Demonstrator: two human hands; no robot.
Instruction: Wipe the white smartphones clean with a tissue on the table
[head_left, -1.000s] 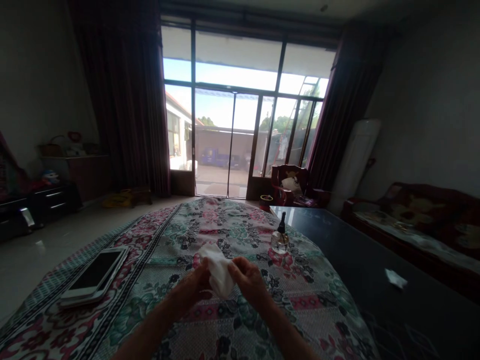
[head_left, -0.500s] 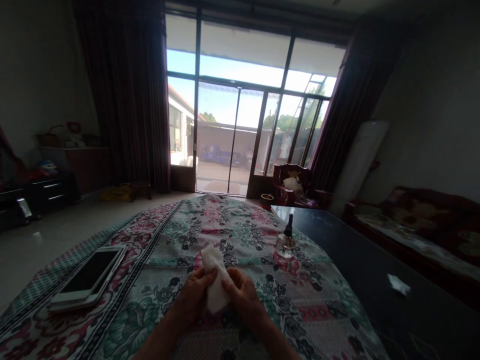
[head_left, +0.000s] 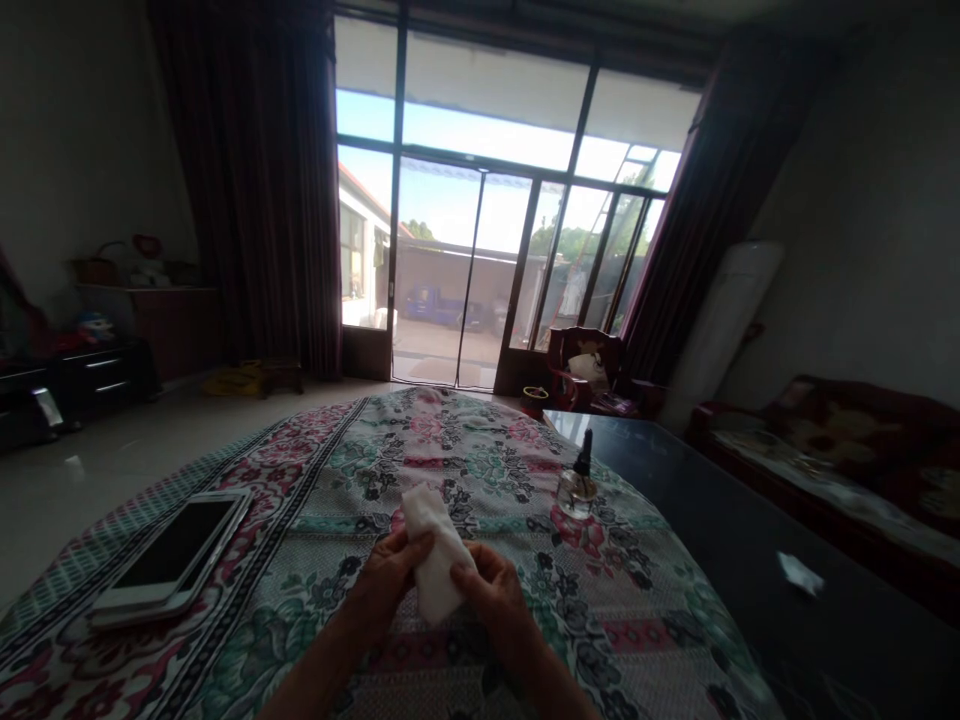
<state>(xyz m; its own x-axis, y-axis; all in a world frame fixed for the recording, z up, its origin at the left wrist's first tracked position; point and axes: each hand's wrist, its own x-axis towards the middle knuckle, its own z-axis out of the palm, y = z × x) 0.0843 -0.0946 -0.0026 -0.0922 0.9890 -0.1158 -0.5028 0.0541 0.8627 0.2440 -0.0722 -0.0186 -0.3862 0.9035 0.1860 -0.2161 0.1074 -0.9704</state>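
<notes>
Folded white tissue (head_left: 436, 562) pinched from both sides, just above the cloth-covered desk (head_left: 330, 585).
The left grip (head_left: 384, 580) has its thumb over the tissue's left edge; the right grip (head_left: 496, 588) presses its thumb on the right edge, nearer the person. Both look closed on it, though the fingers beneath are hidden. It should handle as very light, soft and limp, probably easy to tear, so a gentle flat hold along the two long edges suits it. A bottle (head_left: 576, 492) stands to the right, apart.
</notes>
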